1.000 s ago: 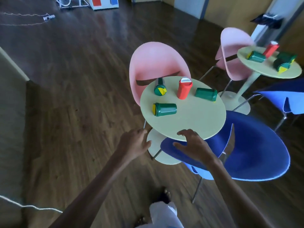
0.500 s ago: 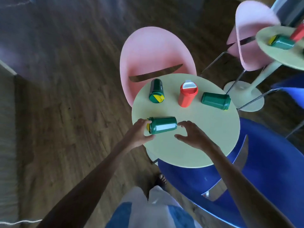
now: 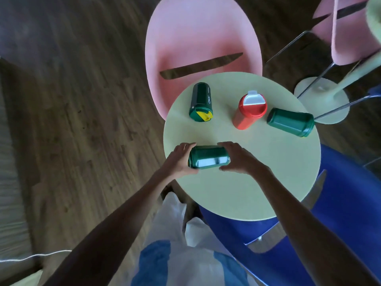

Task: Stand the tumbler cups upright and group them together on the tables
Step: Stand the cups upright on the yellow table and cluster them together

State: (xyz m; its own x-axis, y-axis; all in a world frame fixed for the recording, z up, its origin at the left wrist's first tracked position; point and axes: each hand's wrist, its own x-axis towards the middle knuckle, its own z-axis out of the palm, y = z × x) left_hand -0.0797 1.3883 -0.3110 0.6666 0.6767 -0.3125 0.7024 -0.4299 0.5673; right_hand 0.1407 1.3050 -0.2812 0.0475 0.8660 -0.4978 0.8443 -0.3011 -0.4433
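Fingers (image 3: 186,145) of left hand (image 3: 177,162) curled round one end of lying green tumbler (image 3: 209,157); right hand (image 3: 240,159) grips other end.

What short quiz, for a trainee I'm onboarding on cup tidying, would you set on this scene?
1. True or false: the red cup stands upright on the table.
2. How many green cups lie on their sides?
3. The left hand and right hand together grip: A. the red cup; B. the near green cup; C. nothing.
Key: 1. True. 2. Three: the near green cup, the left green cup, the right green cup. 3. B.
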